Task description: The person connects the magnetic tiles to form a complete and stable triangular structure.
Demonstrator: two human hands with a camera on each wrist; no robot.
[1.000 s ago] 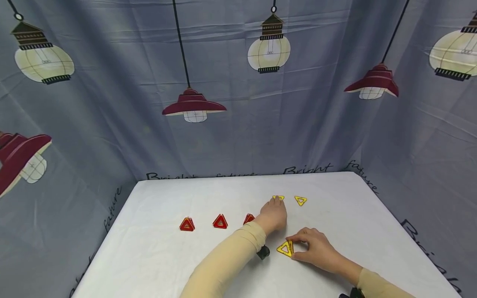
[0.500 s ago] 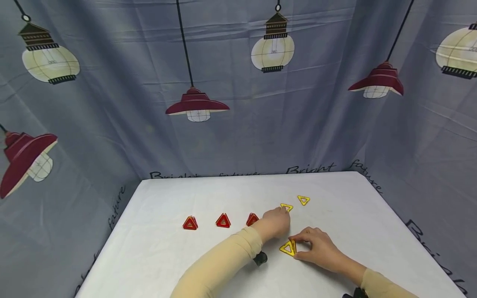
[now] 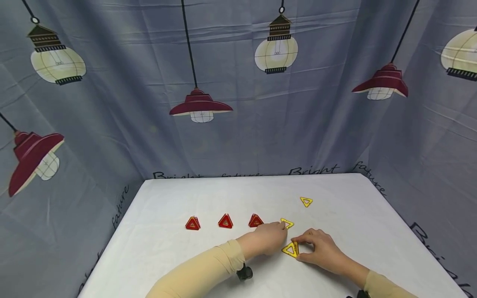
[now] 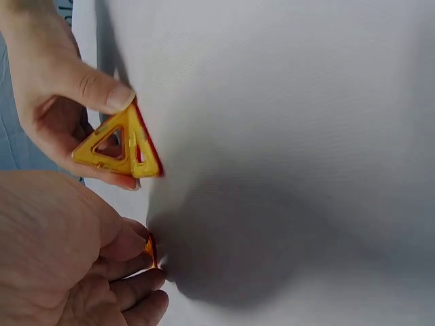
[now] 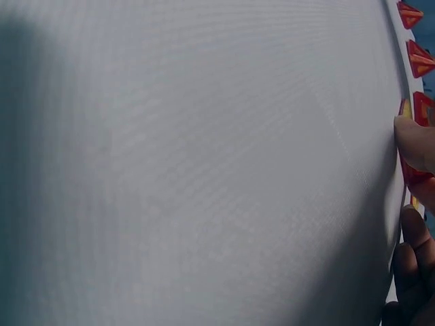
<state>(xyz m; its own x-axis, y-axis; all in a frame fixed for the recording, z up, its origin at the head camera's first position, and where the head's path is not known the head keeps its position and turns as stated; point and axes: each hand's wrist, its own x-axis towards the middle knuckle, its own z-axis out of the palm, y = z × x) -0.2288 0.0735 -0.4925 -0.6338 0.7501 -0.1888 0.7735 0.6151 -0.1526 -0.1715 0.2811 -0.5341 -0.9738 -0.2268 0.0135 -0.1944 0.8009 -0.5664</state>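
My right hand [image 3: 322,250] pinches two yellow triangular magnetic tiles [image 3: 290,249] at an angle to each other, low over the white table. In the left wrist view, this yellow pair [image 4: 124,146] sits between thumb and fingers. Just left of it, my left hand [image 3: 269,239] pinches a single yellow triangular magnetic tile [image 3: 289,223] by its near edge. Seen from the left wrist, that single tile [image 4: 151,251] is nearly edge-on and mostly hidden by the fingers. Farther back lies another yellow triangular tile [image 3: 306,202], flat and untouched.
Three red pyramids of triangular tiles stand in a row: the left pyramid [image 3: 192,223], the middle pyramid [image 3: 225,221] and the right pyramid [image 3: 255,220], which is close to my left hand. Behind the white table [image 3: 179,194] hangs a grey curtain [image 3: 238,140] printed with lamps.
My left hand has drawn one yellow tile from the back of the table towards the right hand. The right hand keeps its grip on the yellow pair, almost still.
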